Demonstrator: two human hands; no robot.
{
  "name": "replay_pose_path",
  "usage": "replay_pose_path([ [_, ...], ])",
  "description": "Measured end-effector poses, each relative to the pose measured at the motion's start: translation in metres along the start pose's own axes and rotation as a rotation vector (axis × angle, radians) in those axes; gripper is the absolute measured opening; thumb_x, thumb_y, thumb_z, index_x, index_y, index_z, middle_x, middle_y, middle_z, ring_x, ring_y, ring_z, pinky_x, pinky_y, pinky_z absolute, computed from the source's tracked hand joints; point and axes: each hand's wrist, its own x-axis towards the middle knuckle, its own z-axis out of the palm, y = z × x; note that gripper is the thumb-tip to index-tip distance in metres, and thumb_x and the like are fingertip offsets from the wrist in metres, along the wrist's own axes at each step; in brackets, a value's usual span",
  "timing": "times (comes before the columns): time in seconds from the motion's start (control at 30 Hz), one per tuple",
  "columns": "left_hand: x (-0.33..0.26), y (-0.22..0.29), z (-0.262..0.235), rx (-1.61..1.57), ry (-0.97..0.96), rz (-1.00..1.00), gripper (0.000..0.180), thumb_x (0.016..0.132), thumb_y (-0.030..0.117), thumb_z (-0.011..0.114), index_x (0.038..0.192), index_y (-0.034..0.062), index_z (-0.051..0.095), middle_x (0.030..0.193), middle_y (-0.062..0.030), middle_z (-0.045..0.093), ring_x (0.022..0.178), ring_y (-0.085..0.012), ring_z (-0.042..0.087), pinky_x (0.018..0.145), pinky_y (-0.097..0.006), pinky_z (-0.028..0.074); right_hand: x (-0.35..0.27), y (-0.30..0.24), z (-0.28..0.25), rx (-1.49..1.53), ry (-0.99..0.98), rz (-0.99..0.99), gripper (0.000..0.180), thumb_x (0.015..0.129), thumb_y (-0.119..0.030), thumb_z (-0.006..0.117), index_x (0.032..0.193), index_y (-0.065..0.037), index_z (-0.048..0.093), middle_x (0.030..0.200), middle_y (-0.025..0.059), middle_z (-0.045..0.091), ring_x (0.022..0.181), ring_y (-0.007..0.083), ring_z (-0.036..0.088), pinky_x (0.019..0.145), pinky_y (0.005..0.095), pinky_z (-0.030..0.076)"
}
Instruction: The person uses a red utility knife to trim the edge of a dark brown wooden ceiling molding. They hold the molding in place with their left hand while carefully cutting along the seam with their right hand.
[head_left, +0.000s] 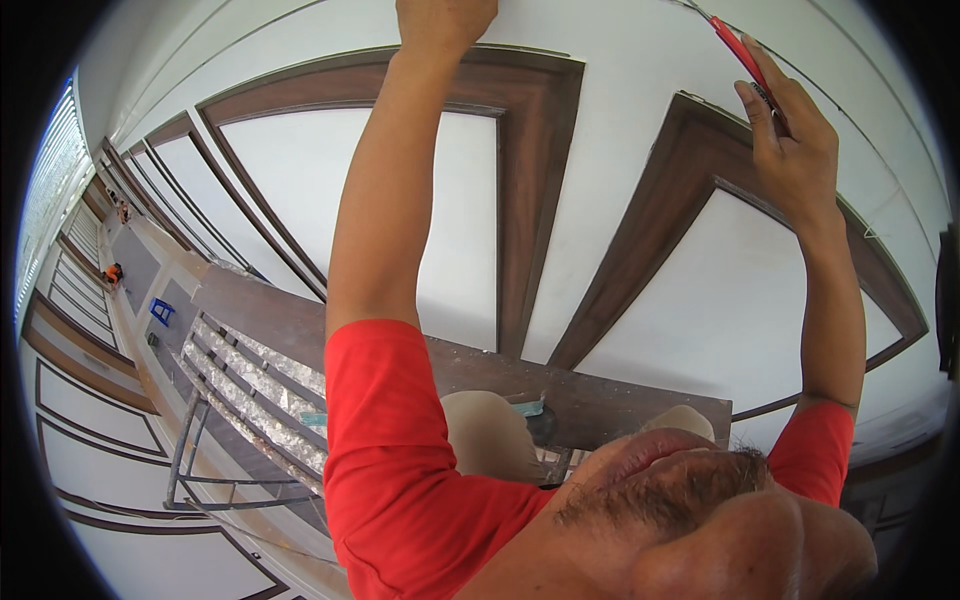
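Observation:
My right hand [798, 135] is raised at the upper right, with its fingers closed round a slim tool with a red handle [732, 42]. The tool's thin metal end points up and left toward the white wall and runs to the picture's upper edge, so its exact kind does not show. Overhead, my left hand [447, 18] reaches up at the top edge of the picture, near the white wall [625, 90]. Its fingers are cut off from view. Below both hands are dark brown wooden frames [540, 190] round white panels on the wall.
A long dark plank [600, 405] runs below me along the wall. Beside it, on the left, stands a metal scaffold frame [187, 450] with slats. A blue stool [162, 311] and a person in orange [113, 272] are farther off along the floor.

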Motion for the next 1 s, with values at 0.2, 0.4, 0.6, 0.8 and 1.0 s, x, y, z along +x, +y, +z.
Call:
replay_pose_path([
  [0.2,0.009,-0.011,0.004,0.021,-0.055,0.049,0.021,0.088,0.022,0.077,0.086,0.0016,0.073,0.092,-0.0197,0.068,0.089,-0.041,0.065,0.079,-0.049,0.052,-0.011,0.011,-0.001,0.025,-0.008,0.017,0.043,0.101,-0.02,0.07,0.143,-0.018,0.064,0.091,0.0035,0.07,0.069,0.0093,0.053,0.064,0.0255,0.047],
  [0.4,0.008,-0.028,0.001,0.179,-0.045,0.352,0.01,0.092,0.011,0.066,0.096,0.0035,0.071,0.089,-0.019,0.067,0.086,-0.0404,0.064,0.078,-0.05,0.052,-0.013,0.011,-0.001,0.052,0.001,-0.022,0.042,0.101,-0.02,0.07,0.142,-0.016,0.064,0.089,0.0035,0.069,0.069,0.0094,0.052,0.062,0.0258,0.046],
  [0.6,0.0,-0.036,0.004,0.126,0.145,0.301,0.011,0.089,0.008,0.067,0.098,0.0038,0.07,0.087,-0.0181,0.068,0.082,-0.0392,0.066,0.074,-0.048,0.053,-0.004,-0.002,0.007,0.089,-0.022,-0.002,0.042,0.101,-0.02,0.069,0.142,-0.014,0.064,0.091,0.0045,0.07,0.072,0.0108,0.057,0.067,0.0267,0.049],
  [0.8,-0.013,-0.008,0.018,-0.108,0.153,0.041,0.014,0.087,0.016,0.074,0.09,0.0023,0.072,0.085,-0.019,0.068,0.077,-0.0396,0.066,0.069,-0.046,0.053,0.015,-0.043,0.004,-0.112,-0.079,0.056,0.042,0.098,-0.015,0.064,0.139,-0.005,0.062,0.089,0.0204,0.068,0.072,0.0301,0.064,0.068,0.039,0.051],
  [1.0,-0.009,-0.01,0.019,0.009,0.154,-0.027,0.021,0.087,0.02,0.074,0.079,0.0013,0.073,0.081,-0.0215,0.068,0.076,-0.0416,0.067,0.07,-0.048,0.053,0.046,-0.048,0.021,-0.126,-0.152,-0.07,0.042,0.098,-0.016,0.062,0.14,-0.007,0.061,0.089,0.0211,0.068,0.072,0.0343,0.064,0.069,0.0419,0.051],
])
